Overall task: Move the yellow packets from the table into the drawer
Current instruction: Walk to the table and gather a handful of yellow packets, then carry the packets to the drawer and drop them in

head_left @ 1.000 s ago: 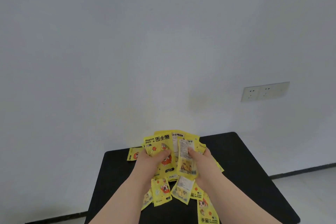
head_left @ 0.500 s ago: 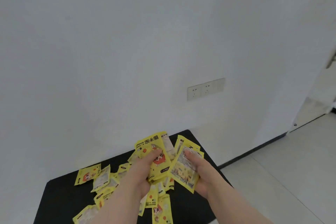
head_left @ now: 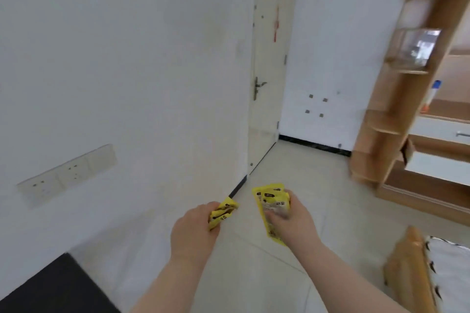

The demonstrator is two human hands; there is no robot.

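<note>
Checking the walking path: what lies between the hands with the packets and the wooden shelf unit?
In the head view, only bare pale floor tiles lie between the right hand holding yellow packets and the wooden shelf unit.

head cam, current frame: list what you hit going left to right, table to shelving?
Black table corner → beige wall socket strip → left hand gripping crumpled yellow packets → right hand holding flat yellow packets → light wooden shelving unit.
</note>
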